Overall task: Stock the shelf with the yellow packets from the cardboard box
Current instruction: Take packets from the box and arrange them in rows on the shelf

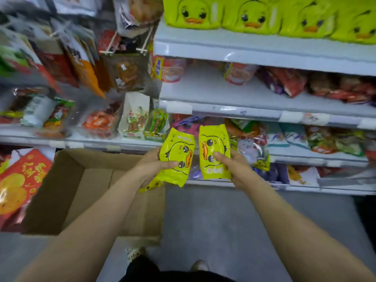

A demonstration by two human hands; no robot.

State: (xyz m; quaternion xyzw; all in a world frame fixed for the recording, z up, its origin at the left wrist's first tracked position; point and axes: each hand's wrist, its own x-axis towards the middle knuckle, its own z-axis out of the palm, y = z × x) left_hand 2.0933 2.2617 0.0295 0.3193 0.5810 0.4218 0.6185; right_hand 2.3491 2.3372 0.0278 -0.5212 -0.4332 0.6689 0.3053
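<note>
Right now I am holding one yellow packet in each hand: my left hand (154, 165) is gripping the left packet (176, 156) with the thumb across its printed duck face and the fingers behind, and my right hand (236, 167) is pinching the right packet (214, 152) the same way. Both packets are hovering just above the far right corner of the cardboard box (67, 192), and another yellow packet (151, 185) is peeking out beneath my left wrist, right at that corner. Up and to the right of the box, the top shelf (254, 49) is already carrying a row of duck packets (264, 15), so I judge that is where these are going. To do it well I should be turning each packet upright, duck facing outward, and sliding it against the row without crushing it. The packets are looking glossy, crinkly and pillow-soft with crimped ends; the box is matte brown corrugated card with its flaps open.
</note>
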